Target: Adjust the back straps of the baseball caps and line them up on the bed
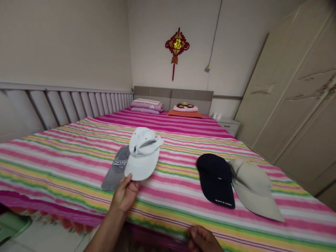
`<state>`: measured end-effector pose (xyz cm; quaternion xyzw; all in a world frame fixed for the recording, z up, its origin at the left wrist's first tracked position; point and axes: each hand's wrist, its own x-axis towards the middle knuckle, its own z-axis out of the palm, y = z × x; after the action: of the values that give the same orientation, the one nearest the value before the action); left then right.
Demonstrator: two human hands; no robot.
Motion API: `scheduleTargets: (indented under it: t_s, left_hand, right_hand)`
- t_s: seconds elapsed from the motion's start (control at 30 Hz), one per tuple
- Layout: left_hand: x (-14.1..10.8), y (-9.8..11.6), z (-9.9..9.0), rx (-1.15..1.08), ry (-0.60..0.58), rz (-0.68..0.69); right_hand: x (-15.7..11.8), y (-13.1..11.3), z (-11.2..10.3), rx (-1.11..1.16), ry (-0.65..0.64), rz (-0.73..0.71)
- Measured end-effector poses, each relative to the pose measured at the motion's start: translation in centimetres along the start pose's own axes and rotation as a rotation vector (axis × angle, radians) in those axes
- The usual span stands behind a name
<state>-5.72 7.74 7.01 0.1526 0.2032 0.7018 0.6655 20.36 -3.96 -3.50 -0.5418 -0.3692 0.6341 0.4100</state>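
A white baseball cap [144,150] with a small dark logo is held up over the bed by its brim, pinched between the thumb and fingers of my left hand [126,193]. Partly hidden behind it, a grey cap [112,175] with white lettering lies on the striped sheet. My right hand [202,238] is low at the bed's front edge, slightly blurred, its fingers curled with nothing visible in them. Further up and to the right lie a black cap [216,180] and a beige cap [253,187], side by side and touching, brims toward me.
The striped sheet [173,196] covers the near part of the bed. Folded purple bedding [147,106] and a pink folded bundle [185,109] lie by the headboard [173,94]. A railing [65,101] runs along the left; a wardrobe [286,105] stands right. A green stool [14,225] is lower left.
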Motion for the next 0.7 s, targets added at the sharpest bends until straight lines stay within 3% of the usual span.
scheduleTargets:
  t_s: [0.1, 0.17, 0.3, 0.4, 0.6, 0.7]
  left_hand:
    - [-2.7, -4.2, -1.1, -0.083, -0.053, -0.255]
    - [-4.8, -7.0, -2.4, -0.113, -0.181, -0.391]
    - [-8.4, -10.7, -5.2, -0.039, -0.391, -0.608]
    - [-9.1, -10.9, -6.4, -0.004, -0.442, -0.736]
    - [-6.8, -9.4, -5.9, -0.063, -0.374, -0.707]
    - [-6.3, -9.4, -5.1, -0.07, -0.393, -0.706]
  right_hand:
    - [-0.3, -5.2, 1.9, 0.173, -0.133, -0.187]
    - [-0.5, -8.9, 2.8, 0.334, -0.203, -0.345]
    - [-0.8, -13.7, 2.8, 0.644, -0.208, -0.369]
    - [-1.3, -14.0, 2.3, 0.69, -0.196, -0.3]
    - [-3.0, -11.4, 1.8, 0.682, -0.157, -0.315]
    - [-3.8, -10.5, 1.4, 0.668, -0.125, -0.311]
